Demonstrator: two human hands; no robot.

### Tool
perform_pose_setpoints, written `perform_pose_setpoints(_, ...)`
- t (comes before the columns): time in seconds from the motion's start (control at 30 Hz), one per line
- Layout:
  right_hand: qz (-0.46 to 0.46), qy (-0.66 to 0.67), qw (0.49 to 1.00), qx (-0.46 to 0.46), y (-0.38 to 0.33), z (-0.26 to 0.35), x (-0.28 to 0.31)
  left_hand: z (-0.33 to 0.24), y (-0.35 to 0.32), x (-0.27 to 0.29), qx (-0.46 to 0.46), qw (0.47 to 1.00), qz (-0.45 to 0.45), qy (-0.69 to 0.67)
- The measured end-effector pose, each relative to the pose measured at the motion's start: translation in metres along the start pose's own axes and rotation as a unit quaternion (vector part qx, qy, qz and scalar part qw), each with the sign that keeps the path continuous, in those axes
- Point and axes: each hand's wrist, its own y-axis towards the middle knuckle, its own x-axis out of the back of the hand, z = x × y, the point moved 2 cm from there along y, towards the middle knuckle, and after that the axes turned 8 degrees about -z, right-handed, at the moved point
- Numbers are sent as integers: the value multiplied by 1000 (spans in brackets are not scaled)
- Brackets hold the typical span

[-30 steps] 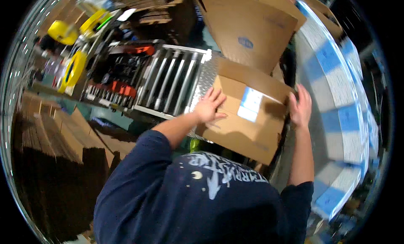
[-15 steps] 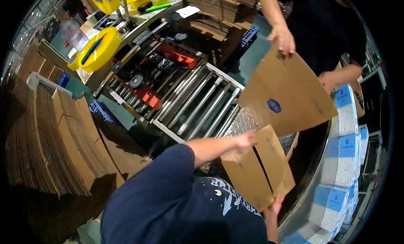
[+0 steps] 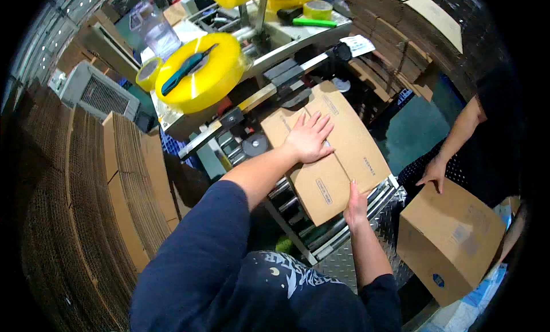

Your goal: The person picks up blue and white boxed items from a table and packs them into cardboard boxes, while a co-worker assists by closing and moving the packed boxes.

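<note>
A closed cardboard box (image 3: 322,190) lies tilted in view on the roller conveyor (image 3: 289,220), its far end under the carton sealing machine (image 3: 283,74). My left hand (image 3: 309,138) is pressed flat over the middle seam of its top flaps, fingers spread. At the near end my right hand (image 3: 356,207) grips the box's edge, thumb up by the seam and the other fingers partly hidden. To the right, a co-worker's hand (image 3: 435,173) rests on another cardboard box (image 3: 452,229), which bears a blue printed mark.
A large yellow tape roll (image 3: 220,74) with a teal-handled cutter (image 3: 186,74) lies on the machine's side table, near a plastic jug (image 3: 160,37). Stacks of flattened cartons (image 3: 129,194) fill the left side. Patterned metal plate (image 3: 338,263) lies by the conveyor's near end.
My hands and the box have moved forward from the metal plate onto the rollers, up to the machine. The co-worker's carton, flatter before, now stands as a box shape. My view has turned.
</note>
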Motion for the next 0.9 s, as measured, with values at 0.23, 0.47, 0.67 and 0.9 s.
perform_pose_setpoints(0.23, 16, -186, 982, 5, 43, 2, -44, 5, -9, -6, 136, 990, 8, 32)
perform_pose_setpoints(0.47, 190, -400, 893, -86, -48, -45, 56, -16, -51, 10, 195, 981, 26, -3)
perform_pose_setpoints(0.67, 230, -716, 659, -18, -178, -96, 305, -55, -124, 43, 236, 958, 82, -141)
perform_pose_setpoints(0.9, 99, -688, 718, -29, -173, -54, 494, -155, -304, 349, -5, 904, -424, 60)
